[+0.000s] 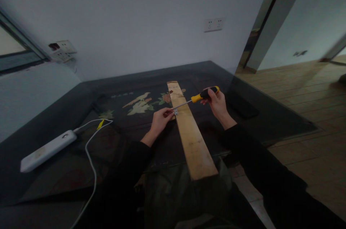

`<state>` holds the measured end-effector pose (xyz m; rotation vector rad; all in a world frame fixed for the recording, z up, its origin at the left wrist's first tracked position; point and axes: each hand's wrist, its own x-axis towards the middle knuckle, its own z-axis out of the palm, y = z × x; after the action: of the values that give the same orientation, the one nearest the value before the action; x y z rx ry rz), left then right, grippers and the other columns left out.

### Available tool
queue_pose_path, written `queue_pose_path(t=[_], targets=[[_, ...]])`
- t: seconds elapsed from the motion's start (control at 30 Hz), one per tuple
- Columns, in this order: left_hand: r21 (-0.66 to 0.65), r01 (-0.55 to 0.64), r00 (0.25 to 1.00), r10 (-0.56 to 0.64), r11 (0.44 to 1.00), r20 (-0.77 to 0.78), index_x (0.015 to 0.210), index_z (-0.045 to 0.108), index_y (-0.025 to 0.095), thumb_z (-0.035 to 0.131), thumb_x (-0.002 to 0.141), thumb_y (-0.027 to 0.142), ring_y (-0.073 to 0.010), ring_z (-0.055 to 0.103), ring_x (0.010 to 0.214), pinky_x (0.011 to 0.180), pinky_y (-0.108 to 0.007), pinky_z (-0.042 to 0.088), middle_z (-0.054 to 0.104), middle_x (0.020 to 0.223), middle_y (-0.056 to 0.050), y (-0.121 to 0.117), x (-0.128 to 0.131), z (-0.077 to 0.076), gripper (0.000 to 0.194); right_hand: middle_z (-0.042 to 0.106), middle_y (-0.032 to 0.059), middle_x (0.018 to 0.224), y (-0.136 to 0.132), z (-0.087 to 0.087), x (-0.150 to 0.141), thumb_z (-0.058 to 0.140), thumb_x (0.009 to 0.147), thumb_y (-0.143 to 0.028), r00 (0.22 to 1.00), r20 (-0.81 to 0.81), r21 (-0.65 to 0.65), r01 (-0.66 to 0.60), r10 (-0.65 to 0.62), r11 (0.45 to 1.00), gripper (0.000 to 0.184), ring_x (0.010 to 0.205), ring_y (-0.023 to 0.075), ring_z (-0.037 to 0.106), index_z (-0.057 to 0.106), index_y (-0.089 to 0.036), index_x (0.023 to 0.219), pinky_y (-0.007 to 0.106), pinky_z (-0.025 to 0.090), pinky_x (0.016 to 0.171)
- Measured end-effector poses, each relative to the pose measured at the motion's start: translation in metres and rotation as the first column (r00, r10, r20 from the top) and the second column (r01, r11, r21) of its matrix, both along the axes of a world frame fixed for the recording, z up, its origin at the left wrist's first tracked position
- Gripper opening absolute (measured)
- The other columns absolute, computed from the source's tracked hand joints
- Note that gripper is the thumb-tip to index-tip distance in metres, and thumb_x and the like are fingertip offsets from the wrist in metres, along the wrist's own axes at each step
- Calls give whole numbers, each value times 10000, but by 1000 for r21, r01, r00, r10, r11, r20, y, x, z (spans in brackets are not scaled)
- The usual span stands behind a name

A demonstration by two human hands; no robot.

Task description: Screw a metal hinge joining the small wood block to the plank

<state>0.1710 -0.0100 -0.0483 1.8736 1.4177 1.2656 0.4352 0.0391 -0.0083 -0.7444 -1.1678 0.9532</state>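
A long wooden board (193, 139) lies on the dark table, its near end jutting over the edge toward my lap. At the board's left side sits a small metal bracket (175, 112), perhaps a hinge. My left hand (161, 118) pinches beside it, fingertips together at the bracket. In my right hand (217, 103) is a screwdriver (199, 96) with a yellow and black handle, tilted so that its shaft points down and left. The shaft's tip reaches the bracket near my left fingertips; any screw there is too small to make out.
On the dark table (281, 124), a white power strip (48, 151) lies at the left, its cable (90, 160) running toward me. A dark flat object (242, 104) rests right of my right hand. Wall sockets (214, 24) are on the wall behind.
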Motion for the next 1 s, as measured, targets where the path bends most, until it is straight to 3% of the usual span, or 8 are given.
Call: queue_pose_path(t=[0.7,0.83,1.0], targets=[[10,13,1000,-13,1000,6,904,760,187,723,812,238,-146,661,672,653,-258,528,773,836,-38,-2,0,1,112,646,-15,633,-3,6,0,770,690,-677,998,47,29,-49,47,998,537,448,112,597,634,-194,881,241,495,421],[15,2,1000,-3,1000,10,896,766,188,729,804,230,-145,658,660,640,-252,522,772,820,-30,-1,1,0,108,648,-4,638,-3,16,0,770,696,-678,993,95,58,-78,72,995,535,449,118,596,637,-194,880,251,498,424],[15,-7,1000,7,1000,-3,915,772,187,726,805,246,-149,665,670,642,-250,516,774,826,-27,0,1,-1,132,647,0,672,-4,43,-2,744,749,-641,956,267,120,-159,123,980,496,484,117,611,622,-188,910,252,498,458]])
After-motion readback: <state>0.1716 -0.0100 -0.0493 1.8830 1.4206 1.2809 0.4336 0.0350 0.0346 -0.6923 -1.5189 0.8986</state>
